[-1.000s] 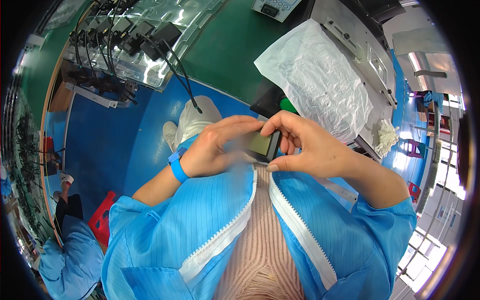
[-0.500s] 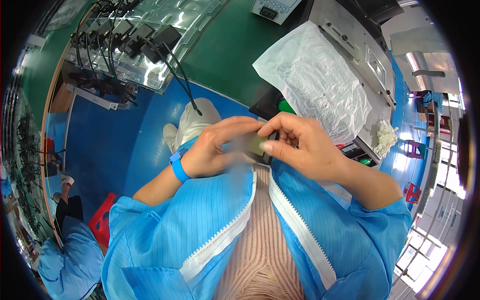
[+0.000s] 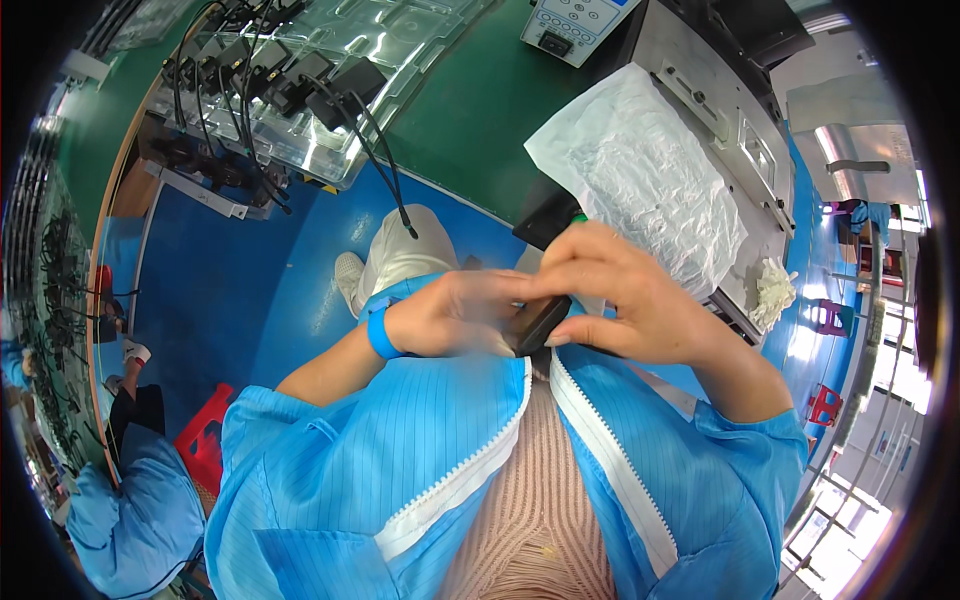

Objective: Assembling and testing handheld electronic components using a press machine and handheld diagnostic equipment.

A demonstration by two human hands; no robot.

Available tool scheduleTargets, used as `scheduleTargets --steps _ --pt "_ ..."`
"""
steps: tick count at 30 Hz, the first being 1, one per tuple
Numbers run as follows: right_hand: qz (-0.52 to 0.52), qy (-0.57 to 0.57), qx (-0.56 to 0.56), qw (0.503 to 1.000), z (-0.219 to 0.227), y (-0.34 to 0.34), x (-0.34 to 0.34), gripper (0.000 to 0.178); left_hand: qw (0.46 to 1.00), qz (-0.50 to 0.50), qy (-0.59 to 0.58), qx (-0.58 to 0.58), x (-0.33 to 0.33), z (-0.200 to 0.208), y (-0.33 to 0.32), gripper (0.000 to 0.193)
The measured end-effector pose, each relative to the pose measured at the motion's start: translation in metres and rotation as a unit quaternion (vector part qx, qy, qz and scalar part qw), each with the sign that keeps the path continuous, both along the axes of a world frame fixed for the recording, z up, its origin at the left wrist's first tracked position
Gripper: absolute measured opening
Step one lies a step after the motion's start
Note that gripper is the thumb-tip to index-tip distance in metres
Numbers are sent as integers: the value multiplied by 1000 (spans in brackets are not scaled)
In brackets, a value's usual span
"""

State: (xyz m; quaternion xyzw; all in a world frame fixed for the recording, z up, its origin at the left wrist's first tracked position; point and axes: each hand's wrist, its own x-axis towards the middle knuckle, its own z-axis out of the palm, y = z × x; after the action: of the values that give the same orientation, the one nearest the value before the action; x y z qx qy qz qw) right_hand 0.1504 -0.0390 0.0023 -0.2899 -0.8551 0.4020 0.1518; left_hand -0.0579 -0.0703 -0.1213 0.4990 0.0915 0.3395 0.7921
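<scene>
A small black power adapter (image 3: 545, 325), tilted edge-on, is held between my two hands in front of my chest. My right hand (image 3: 630, 300) grips it from the right, thumb below and curled fingers above. From the left my left hand (image 3: 440, 312), with a blue band (image 3: 380, 330) on its wrist, closes on the same adapter. Motion blurs its fingers and thumb, and the adapter's left part is hidden behind them. More black adapters (image 3: 350, 92) with cables lie on a clear plastic tray (image 3: 330, 155) at the far left.
Crumpled white wrapping (image 3: 640, 165) covers part of a grey metal fixture (image 3: 765, 240) at the right. A white-and-blue instrument (image 3: 575, 25) stands on the green table (image 3: 450, 130). Cable ends (image 3: 408, 225) hang over the table edge. A red stool (image 3: 205, 440) and another person's blue sleeve (image 3: 140, 520) are at lower left.
The adapter has turned from showing its flat face to showing its edge. My left fingers have moved right across it. The whole view has shifted slightly.
</scene>
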Motion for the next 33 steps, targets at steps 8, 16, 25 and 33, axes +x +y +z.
scheduleTargets --steps 8,16,25,33 --pt "-43 -27 115 992 -16 -13 -1 29 992 14 87 -86 -14 11 2 50" --pt "-80 -41 265 960 -29 -22 -11 19 979 165 87 -88 -13 20 -19 33" --pt "-96 -20 250 963 -34 -25 -12 20 968 146 76 -191 -13 22 -20 26" --pt "-92 -14 255 962 -38 -26 -10 19 961 139 75 -228 -12 26 -20 26"
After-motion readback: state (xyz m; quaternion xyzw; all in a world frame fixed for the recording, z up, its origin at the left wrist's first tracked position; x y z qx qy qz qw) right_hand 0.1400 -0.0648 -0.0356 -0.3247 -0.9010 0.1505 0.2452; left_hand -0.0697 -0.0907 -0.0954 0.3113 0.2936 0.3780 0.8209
